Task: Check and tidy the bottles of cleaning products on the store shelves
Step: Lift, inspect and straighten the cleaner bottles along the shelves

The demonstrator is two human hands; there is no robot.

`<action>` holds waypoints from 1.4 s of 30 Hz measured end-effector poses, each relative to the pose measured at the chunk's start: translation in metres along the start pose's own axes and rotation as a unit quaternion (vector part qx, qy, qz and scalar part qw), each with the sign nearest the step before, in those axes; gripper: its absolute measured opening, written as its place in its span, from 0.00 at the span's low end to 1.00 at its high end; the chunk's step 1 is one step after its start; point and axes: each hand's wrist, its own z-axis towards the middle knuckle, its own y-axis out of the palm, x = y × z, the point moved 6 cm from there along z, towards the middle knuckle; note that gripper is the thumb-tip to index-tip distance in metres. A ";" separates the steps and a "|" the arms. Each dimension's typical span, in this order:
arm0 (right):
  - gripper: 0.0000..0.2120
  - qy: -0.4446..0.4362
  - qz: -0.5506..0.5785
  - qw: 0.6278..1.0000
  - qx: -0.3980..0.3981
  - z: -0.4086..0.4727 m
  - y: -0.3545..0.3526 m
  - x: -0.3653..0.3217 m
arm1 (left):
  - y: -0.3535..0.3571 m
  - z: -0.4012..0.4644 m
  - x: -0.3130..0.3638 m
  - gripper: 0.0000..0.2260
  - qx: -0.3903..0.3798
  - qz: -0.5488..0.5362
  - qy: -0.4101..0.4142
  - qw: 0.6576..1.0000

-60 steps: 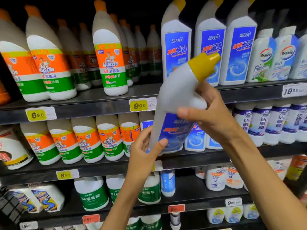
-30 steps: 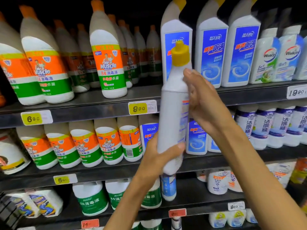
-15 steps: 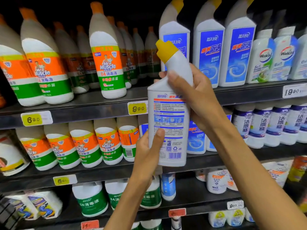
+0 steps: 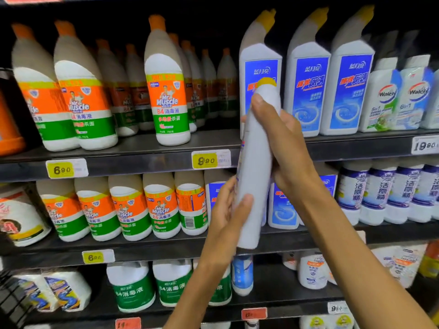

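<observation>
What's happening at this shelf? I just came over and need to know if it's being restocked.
A person holds one white bottle with a yellow cap in front of the shelves, off the shelf. The right hand grips its upper part and the left hand holds the lower part. The bottle is roughly upright, narrow side toward the camera. Similar blue-labelled bottles stand on the shelf behind it. Whether it is going back or coming out cannot be told.

Dark store shelves [image 4: 142,162] carry orange-and-green Mr Muscle bottles [image 4: 167,91] toward the left edge, blue-labelled angled-neck bottles [image 4: 306,91] toward the right.
</observation>
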 end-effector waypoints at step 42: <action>0.20 -0.139 -0.078 0.986 -0.040 0.097 0.036 -0.028 | -0.045 0.112 0.084 0.11 0.024 0.106 0.147 0.983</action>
